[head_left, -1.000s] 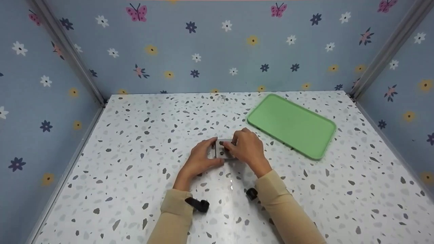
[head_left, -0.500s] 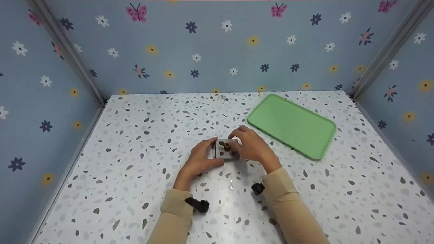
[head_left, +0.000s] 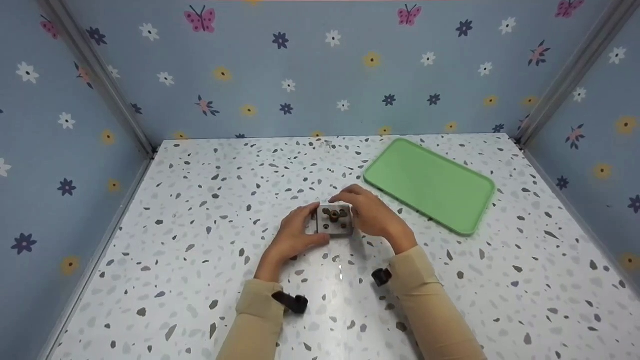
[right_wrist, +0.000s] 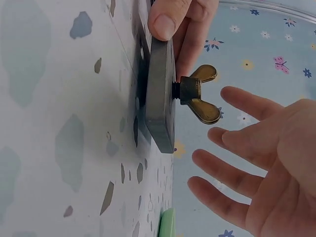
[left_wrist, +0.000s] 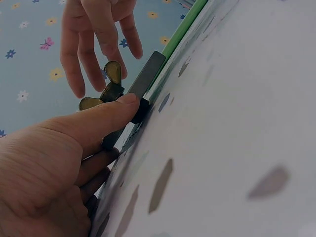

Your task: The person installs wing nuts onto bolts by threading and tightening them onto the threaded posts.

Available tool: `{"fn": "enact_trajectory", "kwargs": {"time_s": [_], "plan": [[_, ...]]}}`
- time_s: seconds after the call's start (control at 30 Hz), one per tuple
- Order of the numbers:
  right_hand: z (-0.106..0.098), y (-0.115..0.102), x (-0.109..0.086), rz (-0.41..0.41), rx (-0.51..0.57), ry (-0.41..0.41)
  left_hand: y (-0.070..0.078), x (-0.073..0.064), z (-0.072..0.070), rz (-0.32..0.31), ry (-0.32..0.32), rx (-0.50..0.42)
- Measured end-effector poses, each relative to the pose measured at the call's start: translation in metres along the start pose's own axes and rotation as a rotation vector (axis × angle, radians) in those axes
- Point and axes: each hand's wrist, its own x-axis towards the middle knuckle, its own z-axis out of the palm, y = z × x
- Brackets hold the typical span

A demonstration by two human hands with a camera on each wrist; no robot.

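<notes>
My left hand [head_left: 294,235] holds a small grey metal plate [head_left: 335,230] by its left side, fingers at the far edge and thumb at the near edge. Several holes show in the plate's top face. A brass-coloured wing nut [head_left: 334,216] stands on it, and in the right wrist view the wing nut [right_wrist: 191,91] sits on a short black thread above the plate [right_wrist: 160,96]. Beside the plate's right side, my right hand [head_left: 374,215] hovers with its fingers spread and loosely bent. In the right wrist view its fingertips are apart from the wing nut.
A light green tray [head_left: 430,187] lies at an angle to the right, beyond the right hand. The speckled white table [head_left: 225,175] is bordered by blue flowered walls [head_left: 320,65]. A black wrist mount [head_left: 292,301] juts from the left sleeve, and another [head_left: 381,276] from the right.
My right hand has let go of the wing nut and drawn back to the right, leaving the wing nut uncovered. The left hand and the plate have stayed in place.
</notes>
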Motion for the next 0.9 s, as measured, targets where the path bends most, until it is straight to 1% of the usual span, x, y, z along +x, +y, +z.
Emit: {"fn": "enact_trajectory", "kwargs": {"time_s": [0.13,0.37,0.43,0.67,0.9], "plan": [[0.0004,-0.0008,0.001,-0.009,-0.004,-0.032,0.0011,-0.0008,-0.0004,0.007,0.0,0.012],[0.0036,-0.0067,0.0008,0.017,0.007,-0.073,-0.0001,0.0001,-0.0003,0.014,0.001,0.015],[0.005,-0.0072,0.0008,0.019,0.01,-0.075,-0.0003,-0.0001,-0.0004,0.011,-0.002,0.014],[0.0079,-0.0076,0.0013,-0.012,0.005,-0.068,-0.0001,-0.001,-0.0002,0.01,0.0,0.006],[0.0081,-0.0082,0.0014,0.002,0.003,-0.072,0.0003,-0.0018,-0.0003,0.009,0.001,0.009]]}}
